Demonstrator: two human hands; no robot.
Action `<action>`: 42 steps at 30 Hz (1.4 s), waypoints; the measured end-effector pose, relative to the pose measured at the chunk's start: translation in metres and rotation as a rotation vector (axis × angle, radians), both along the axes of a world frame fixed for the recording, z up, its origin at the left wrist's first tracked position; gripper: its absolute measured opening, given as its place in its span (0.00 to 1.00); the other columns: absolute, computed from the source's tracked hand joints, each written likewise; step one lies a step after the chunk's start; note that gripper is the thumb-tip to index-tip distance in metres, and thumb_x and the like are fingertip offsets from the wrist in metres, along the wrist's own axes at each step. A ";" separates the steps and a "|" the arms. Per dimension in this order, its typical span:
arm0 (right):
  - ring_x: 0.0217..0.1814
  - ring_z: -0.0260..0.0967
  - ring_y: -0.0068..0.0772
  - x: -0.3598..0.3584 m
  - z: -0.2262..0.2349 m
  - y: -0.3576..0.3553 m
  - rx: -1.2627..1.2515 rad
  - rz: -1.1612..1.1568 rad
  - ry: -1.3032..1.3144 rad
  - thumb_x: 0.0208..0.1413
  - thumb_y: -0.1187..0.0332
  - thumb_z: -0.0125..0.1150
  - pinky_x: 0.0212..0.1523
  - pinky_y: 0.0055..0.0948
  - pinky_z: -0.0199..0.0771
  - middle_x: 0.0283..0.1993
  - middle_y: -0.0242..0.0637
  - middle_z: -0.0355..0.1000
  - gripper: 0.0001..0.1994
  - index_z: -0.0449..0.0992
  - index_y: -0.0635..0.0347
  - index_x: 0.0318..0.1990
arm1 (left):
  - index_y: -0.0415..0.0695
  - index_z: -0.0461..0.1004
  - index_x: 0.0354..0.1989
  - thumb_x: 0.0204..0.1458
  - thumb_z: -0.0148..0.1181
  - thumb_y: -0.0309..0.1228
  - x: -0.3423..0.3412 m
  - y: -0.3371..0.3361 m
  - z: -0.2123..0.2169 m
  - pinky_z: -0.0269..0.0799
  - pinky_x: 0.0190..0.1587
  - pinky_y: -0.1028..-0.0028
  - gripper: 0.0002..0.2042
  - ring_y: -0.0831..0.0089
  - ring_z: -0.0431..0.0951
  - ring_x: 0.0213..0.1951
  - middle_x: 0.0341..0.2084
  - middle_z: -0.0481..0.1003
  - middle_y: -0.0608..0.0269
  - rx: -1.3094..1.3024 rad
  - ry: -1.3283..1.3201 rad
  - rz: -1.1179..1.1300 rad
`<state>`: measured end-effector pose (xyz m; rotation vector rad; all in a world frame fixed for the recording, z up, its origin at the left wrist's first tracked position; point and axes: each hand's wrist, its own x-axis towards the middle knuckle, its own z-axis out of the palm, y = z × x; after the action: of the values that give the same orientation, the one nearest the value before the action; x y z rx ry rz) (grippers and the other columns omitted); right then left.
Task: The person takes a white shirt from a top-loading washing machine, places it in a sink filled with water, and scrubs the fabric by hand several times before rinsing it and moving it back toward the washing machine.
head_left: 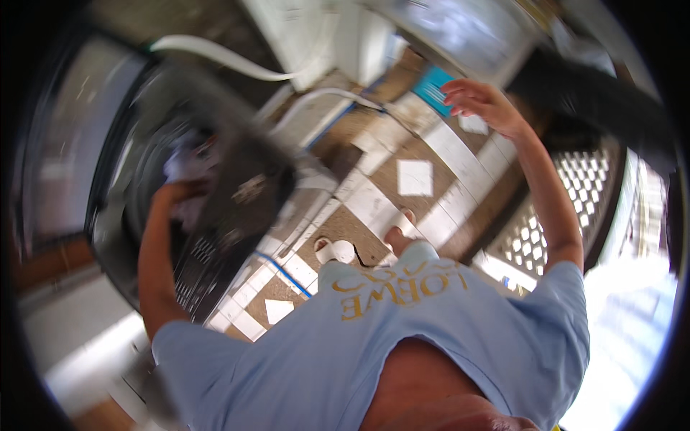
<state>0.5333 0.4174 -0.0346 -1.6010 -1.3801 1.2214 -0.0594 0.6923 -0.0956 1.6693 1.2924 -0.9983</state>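
My left hand (pixel 183 191) reaches down into the dark tub of a machine (pixel 241 194) that looks like a top-loading washer. Pale crumpled cloth (pixel 188 159) lies right against the hand. Motion blur smears the fingers, so their grip on the cloth cannot be made out. Away to the right, my right hand (pixel 480 108) is held out in the air with its fingers loosely spread and nothing in them. Below it in the picture, near the fingertips, sits a flat teal item (pixel 433 89) at floor level.
A white hose (pixel 223 57) curves behind the machine, and a pale grey hose (pixel 323 93) runs beside it. A thin blue hose (pixel 287 276) crosses the patterned tile floor (pixel 366 205). At right stands a lattice-patterned thing (pixel 550 197) with a dark curved rim.
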 end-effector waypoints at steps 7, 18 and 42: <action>0.36 0.69 0.19 0.181 -0.027 -0.169 -0.292 -0.301 -0.048 0.57 0.59 0.55 0.36 0.20 0.67 0.38 0.29 0.74 0.15 0.72 0.56 0.49 | 0.50 0.71 0.46 0.49 0.50 0.54 0.102 -0.012 0.150 0.67 0.33 0.68 0.24 0.72 0.71 0.34 0.33 0.75 0.63 0.651 -0.058 0.371; 0.38 0.68 0.18 0.322 -0.011 -0.088 0.006 -0.322 0.080 0.56 0.60 0.56 0.40 0.21 0.65 0.39 0.29 0.73 0.16 0.72 0.57 0.49 | 0.36 0.73 0.43 0.56 0.55 0.27 0.453 -0.146 0.106 0.73 0.36 0.79 0.09 0.78 0.75 0.34 0.34 0.74 0.62 0.847 -1.230 0.484; 0.39 0.67 0.19 0.488 -0.094 0.227 0.046 0.421 0.357 0.59 0.63 0.51 0.40 0.20 0.65 0.37 0.30 0.72 0.13 0.73 0.59 0.46 | 0.39 0.75 0.35 0.51 0.58 0.38 0.766 -0.027 -0.092 0.66 0.31 0.77 0.13 0.81 0.70 0.28 0.23 0.72 0.68 0.812 -0.832 0.596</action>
<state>1.0210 0.6446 -0.1287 -1.0193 -1.5331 1.6139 0.7066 0.6656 -0.1871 1.7491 1.4967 0.6240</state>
